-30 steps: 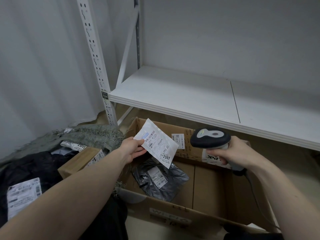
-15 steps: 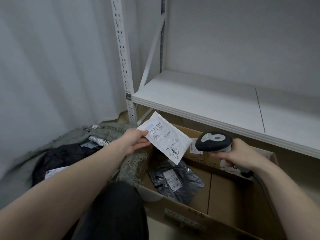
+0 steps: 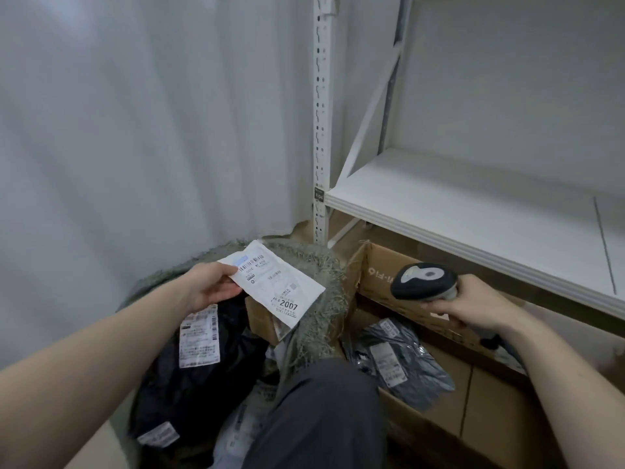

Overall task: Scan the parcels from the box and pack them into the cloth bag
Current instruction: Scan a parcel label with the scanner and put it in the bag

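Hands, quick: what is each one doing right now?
Left hand: pinches the white parcel by its corner.
Right hand: grips the barcode scanner.

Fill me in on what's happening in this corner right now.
A person is sorting parcels. The left hand pinches a flat white parcel marked 2007 over the open cloth bag, which already holds a black parcel and a small brown box. The right hand grips a barcode scanner above the cardboard box, where a dark grey parcel is left.
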